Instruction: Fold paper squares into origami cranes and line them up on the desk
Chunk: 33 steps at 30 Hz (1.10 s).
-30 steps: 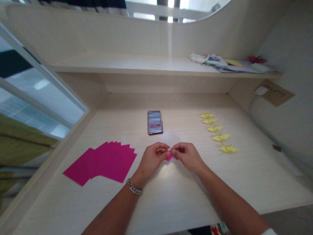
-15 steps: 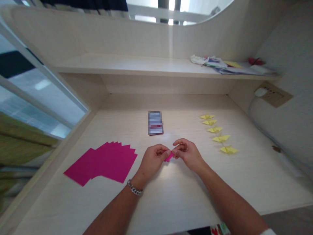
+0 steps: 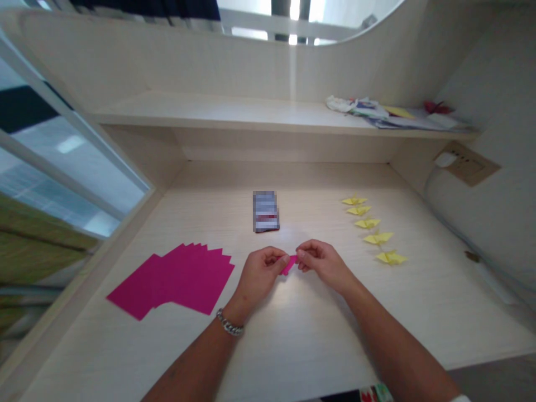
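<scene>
A small folded piece of magenta paper (image 3: 289, 264) is pinched between both hands just above the pale wooden desk (image 3: 293, 335). My left hand (image 3: 259, 273), with a metal bracelet on its wrist, grips the paper's left end with curled fingers. From the right, my right hand (image 3: 322, 262) pinches the other end between thumb and fingertips. Most of the paper is hidden by the fingers.
A fanned stack of magenta paper sheets (image 3: 176, 277) lies at the left. Several yellow folded paper cranes (image 3: 371, 226) form a row at the right. A phone (image 3: 265, 211) lies behind the hands. The shelf above holds papers and clutter (image 3: 389, 111). A wall socket (image 3: 464, 162) is at right.
Both hands have shifted slightly while working the small magenta paper; the right hand's fingers have closed down on it again after lifting a little. Nothing else moved.
</scene>
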Each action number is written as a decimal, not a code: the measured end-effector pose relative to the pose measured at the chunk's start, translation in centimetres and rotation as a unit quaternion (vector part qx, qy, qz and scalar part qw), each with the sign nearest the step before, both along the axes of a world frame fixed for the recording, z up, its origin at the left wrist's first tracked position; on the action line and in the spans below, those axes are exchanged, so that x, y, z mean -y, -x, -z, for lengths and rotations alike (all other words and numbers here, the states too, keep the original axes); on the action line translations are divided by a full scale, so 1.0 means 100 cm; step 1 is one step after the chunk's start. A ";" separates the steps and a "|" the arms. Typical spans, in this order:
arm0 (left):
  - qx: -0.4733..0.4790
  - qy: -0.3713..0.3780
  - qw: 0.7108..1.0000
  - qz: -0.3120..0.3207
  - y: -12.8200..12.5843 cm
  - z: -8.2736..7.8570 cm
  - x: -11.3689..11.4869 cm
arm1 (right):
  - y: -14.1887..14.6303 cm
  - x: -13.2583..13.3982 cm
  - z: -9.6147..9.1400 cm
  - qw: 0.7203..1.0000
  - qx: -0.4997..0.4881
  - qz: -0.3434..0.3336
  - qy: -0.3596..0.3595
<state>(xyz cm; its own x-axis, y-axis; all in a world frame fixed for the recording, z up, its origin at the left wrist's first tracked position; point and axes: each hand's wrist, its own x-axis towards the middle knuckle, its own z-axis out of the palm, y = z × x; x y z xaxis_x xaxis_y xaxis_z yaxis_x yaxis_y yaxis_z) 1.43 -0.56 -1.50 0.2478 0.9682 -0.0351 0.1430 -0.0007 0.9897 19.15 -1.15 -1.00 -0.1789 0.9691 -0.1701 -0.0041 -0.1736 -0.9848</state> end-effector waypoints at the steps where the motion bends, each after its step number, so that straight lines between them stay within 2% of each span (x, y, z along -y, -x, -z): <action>1: 0.000 0.000 1.000 0.003 0.000 0.000 0.000 | 0.000 0.000 0.001 1.000 0.024 -0.009 -0.005; 3: -0.002 -0.002 1.000 0.007 0.000 0.001 0.001 | 0.000 -0.001 0.002 0.999 0.049 -0.021 -0.009; 9: -0.011 -0.008 1.000 0.015 -0.002 0.001 0.001 | -0.001 0.000 0.004 0.998 0.044 -0.035 -0.013; 12: -0.024 -0.012 0.999 0.030 -0.002 0.001 0.002 | 0.002 0.003 0.001 0.989 0.126 -0.047 -0.061; 15: -0.050 -0.017 0.997 0.051 -0.001 -0.003 0.003 | 0.004 0.008 -0.006 0.967 0.222 -0.048 -0.119; 18: -0.077 -0.024 0.994 0.076 0.002 -0.011 0.002 | 0.002 0.009 -0.012 0.955 0.257 -0.053 -0.141; 22: -0.097 -0.024 0.990 0.099 0.006 -0.020 0.001 | -0.005 0.007 -0.014 0.961 0.244 -0.044 -0.126; 27: -0.119 -0.033 0.987 0.103 0.019 -0.019 -0.005 | -0.017 0.001 -0.011 0.972 0.209 -0.042 -0.097; 30: -0.111 -0.019 0.992 0.058 0.027 -0.016 -0.011 | -0.026 -0.004 -0.010 0.981 0.175 0.006 -0.088; 33: -0.027 0.020 0.999 0.012 0.021 -0.014 -0.011 | -0.025 -0.004 -0.010 0.982 0.169 0.013 -0.081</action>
<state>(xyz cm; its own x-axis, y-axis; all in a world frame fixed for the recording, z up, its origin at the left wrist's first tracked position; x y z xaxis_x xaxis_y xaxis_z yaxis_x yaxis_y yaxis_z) -0.69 0.57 -0.15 0.2671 0.9597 -0.0873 0.1956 0.0347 0.9801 21.62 -0.77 0.04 -0.1128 0.9918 -0.0594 0.3254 -0.0196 -0.9454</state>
